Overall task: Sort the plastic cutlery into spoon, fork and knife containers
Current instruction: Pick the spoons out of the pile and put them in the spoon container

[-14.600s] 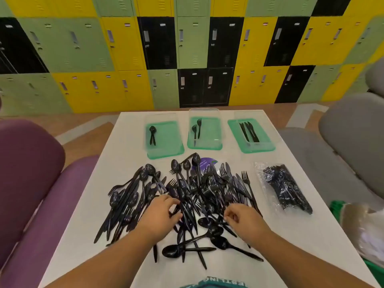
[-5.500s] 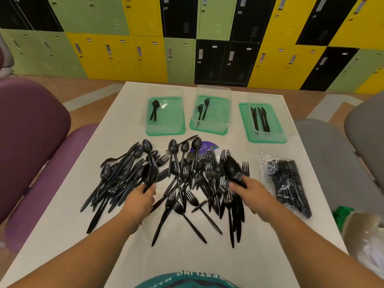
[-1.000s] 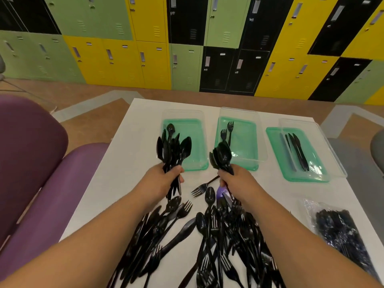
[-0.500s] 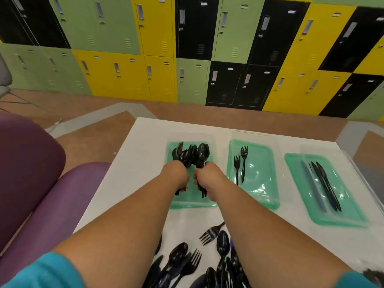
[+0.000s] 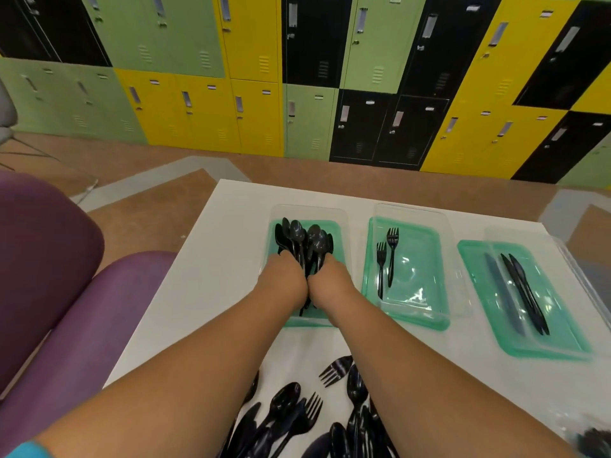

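Holding a bundle of black spoons (image 5: 304, 239) inside the spoon container (image 5: 338, 231), bowls pointing away. Gripping the handles with left hand (image 5: 284, 280) and right hand (image 5: 332, 280) side by side, both closing round them. Probably being light, stiff and slippery, so sliding apart easily; taking hold at mid-handle seeming safest.

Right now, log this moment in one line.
left hand: grips spoons | right hand: grips spoons | where: at spoon container

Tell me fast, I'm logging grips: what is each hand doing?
Left hand: grips a bunch of black plastic spoons.
Right hand: grips more of those spoons.
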`<control>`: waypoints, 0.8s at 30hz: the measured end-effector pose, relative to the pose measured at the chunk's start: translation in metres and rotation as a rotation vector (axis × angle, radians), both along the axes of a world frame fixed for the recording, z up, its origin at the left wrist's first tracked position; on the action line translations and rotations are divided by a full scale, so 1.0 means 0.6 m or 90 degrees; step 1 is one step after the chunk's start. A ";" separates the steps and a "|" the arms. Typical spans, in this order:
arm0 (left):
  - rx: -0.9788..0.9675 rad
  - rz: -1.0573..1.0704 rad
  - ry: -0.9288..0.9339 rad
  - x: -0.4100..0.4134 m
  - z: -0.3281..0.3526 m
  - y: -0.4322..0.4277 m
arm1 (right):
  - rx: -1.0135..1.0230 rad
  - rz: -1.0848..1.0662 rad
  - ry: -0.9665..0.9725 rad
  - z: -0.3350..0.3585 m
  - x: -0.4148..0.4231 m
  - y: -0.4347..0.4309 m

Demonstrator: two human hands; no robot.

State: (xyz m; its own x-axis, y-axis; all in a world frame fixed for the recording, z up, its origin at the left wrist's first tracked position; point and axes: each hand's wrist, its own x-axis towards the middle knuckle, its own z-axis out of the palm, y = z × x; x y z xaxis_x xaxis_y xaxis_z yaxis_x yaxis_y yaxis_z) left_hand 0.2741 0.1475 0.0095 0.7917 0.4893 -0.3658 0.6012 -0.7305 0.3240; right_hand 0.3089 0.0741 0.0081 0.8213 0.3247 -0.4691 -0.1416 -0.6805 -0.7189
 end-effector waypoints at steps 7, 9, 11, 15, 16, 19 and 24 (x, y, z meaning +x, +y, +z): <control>0.005 -0.039 -0.016 -0.054 0.024 -0.015 | 0.052 0.023 -0.012 0.047 -0.024 -0.047; -0.020 -0.033 -0.064 -0.075 0.040 -0.018 | 0.126 -0.028 -0.028 0.063 -0.036 -0.076; -0.059 -0.026 -0.147 -0.092 0.051 -0.018 | 0.176 -0.079 -0.054 0.064 -0.034 -0.110; -0.158 -0.010 -0.325 -0.154 0.072 -0.035 | 0.114 -0.086 -0.081 0.057 -0.058 -0.193; -0.172 -0.010 -0.339 -0.169 0.072 -0.040 | 0.070 -0.063 -0.084 0.050 -0.069 -0.211; -0.203 0.013 -0.350 -0.208 0.066 -0.059 | -0.110 0.063 -0.093 0.022 -0.108 -0.240; -0.214 0.067 -0.282 -0.268 0.035 -0.077 | -0.304 0.210 -0.124 -0.011 -0.177 -0.241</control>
